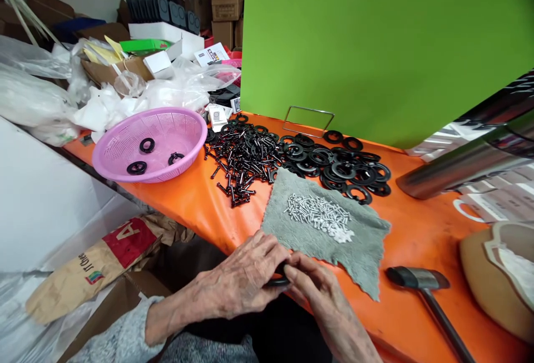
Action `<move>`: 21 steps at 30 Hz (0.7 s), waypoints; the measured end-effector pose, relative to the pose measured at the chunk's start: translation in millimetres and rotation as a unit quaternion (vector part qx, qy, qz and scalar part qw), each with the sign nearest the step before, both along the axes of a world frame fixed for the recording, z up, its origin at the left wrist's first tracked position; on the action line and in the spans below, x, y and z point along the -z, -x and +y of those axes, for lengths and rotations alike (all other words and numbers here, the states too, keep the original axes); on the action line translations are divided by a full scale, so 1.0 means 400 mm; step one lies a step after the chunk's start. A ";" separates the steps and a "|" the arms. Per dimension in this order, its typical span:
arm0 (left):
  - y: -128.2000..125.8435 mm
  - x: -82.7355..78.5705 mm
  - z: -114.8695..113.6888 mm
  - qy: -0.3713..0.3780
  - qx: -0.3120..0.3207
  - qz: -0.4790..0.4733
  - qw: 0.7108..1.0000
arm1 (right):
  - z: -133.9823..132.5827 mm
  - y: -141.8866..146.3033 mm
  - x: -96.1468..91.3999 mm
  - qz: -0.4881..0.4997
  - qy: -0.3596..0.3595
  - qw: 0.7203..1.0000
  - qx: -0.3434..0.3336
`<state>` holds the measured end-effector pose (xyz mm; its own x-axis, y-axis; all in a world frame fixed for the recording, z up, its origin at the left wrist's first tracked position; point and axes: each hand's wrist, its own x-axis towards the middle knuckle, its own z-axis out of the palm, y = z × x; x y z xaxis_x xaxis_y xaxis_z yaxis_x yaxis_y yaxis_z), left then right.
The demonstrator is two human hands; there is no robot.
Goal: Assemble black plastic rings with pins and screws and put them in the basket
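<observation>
The left hand [246, 274] and right hand [323, 290] have fingers clamped on a black ring [277, 282] at six o'clock in view. A double-faced mallet [418, 278] lies at three o'clock from it.

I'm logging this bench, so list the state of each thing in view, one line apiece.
Left hand, closed on a black ring
Right hand, fingers on that ring
Black ring, held by both hands, partly hidden
Pink basket, upright, black ring-shaped pieces inside
Loose black rings, heaped, overlapping
Small black fittings, piled loose
Grey cloth, spread out, wrinkled
Small silver pins, heaped on the cloth
Mallet, lying down, unheld
Green panel, upright
</observation>
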<state>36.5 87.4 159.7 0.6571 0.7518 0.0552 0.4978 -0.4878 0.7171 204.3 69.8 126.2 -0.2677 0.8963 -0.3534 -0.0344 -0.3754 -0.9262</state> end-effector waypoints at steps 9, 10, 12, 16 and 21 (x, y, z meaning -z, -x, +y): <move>-0.027 0.087 0.015 -0.068 -0.003 -0.014 0.998 | 0.001 -0.023 0.043 0.019 0.063 0.998 0.018; -0.028 0.089 0.013 -0.068 -0.002 -0.012 0.998 | 0.000 -0.026 0.045 0.020 0.063 0.998 0.013; -0.032 0.086 0.008 -0.061 -0.010 0.014 0.998 | -0.002 -0.028 0.047 0.020 0.061 0.998 0.006; -0.045 0.071 0.002 -0.069 -0.036 0.086 0.993 | 0.004 -0.012 0.038 0.010 0.053 0.999 0.000; -0.050 0.080 0.011 -0.053 -0.036 0.076 0.995 | 0.001 -0.060 0.010 -0.115 0.025 0.993 0.026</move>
